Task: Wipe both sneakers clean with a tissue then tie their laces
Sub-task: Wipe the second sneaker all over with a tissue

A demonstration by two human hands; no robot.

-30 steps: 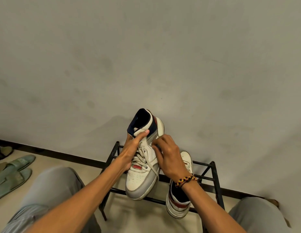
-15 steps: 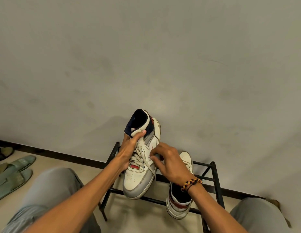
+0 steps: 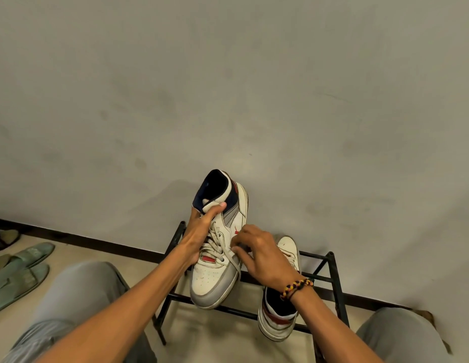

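Observation:
A white, grey and navy high-top sneaker [image 3: 217,279] is held up in the air, toe toward me. My left hand [image 3: 202,237] grips it from the left side, thumb on the tongue near the collar. My right hand [image 3: 259,255] pinches a loose white lace [image 3: 234,260] at the sneaker's right side, fingers closed on it. The second sneaker [image 3: 280,320] rests on the black metal rack [image 3: 330,279], heel toward me, partly hidden by my right wrist. No tissue is in sight.
The rack stands against a plain grey wall [image 3: 228,87] with a dark baseboard. Green slippers [image 3: 21,271] lie on the floor at the left. My knees in grey trousers [image 3: 79,297] frame the lower corners.
My right hand has slid down from the upper eyelets to the sneaker's lower right side, drawing the lace with it. The sneaker has tilted slightly; my left hand keeps its hold.

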